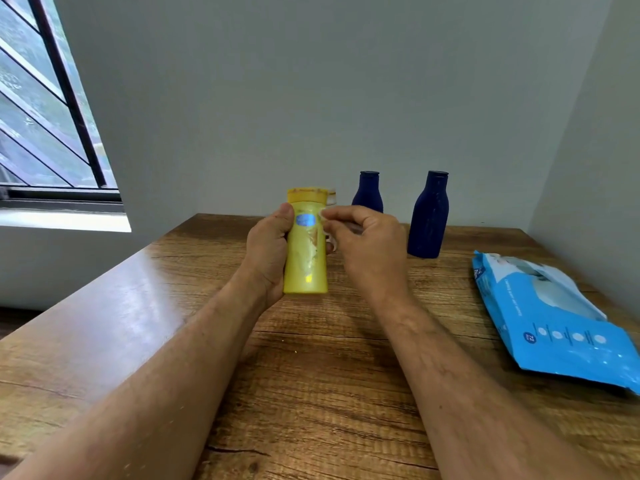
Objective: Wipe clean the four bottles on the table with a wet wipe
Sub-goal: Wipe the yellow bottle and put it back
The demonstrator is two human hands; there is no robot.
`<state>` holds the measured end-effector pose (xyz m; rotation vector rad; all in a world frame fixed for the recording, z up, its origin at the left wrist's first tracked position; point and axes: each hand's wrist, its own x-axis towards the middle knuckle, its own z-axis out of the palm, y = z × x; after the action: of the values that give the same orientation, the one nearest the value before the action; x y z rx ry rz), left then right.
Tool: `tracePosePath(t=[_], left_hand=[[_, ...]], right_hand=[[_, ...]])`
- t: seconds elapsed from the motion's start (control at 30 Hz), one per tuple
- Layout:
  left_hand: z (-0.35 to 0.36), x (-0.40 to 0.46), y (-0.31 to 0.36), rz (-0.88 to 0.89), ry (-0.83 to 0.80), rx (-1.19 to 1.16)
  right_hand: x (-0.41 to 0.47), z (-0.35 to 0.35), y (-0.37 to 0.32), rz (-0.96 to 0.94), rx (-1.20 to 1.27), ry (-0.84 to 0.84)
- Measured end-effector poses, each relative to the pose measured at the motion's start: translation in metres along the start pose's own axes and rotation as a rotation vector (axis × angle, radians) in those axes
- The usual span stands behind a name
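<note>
My left hand [268, 249] grips a yellow bottle [306, 258] upright, just above the wooden table [311, 375]. It has a yellow cap and a worn, scuffed label. My right hand [363, 240] is at the bottle's upper right side, its fingers curled and pinching a small whitish scrap [322, 215] against the bottle. I cannot tell if this is a wipe or a bit of label. Two dark blue bottles [367, 195] [428, 220] stand at the back near the wall. Another bottle's pale cap [331, 197] peeks out behind the yellow one.
A blue pack of wet wipes [554, 323] lies flat at the table's right side. Grey walls close off the back and right. A window [45, 116] is at the left, past the table's left edge.
</note>
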<state>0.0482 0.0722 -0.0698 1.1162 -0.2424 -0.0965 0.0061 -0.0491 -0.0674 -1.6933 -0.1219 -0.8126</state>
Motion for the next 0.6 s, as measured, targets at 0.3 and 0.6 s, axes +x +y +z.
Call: tracePosePath(t=[0.3, 0.6], left_hand=[[0.0002, -0.0042, 0.0018, -0.069, -0.071, 0.150], [-0.0081, 0.0029, 0.0061, -0.019, 0.097, 0.039]], right_hand=[[0.0064, -0.0059, 0.0086, -0.143, -0.106, 0.141], [0.0037, -0.0002, 0.0106, -0.094, -0.196, -0.190]])
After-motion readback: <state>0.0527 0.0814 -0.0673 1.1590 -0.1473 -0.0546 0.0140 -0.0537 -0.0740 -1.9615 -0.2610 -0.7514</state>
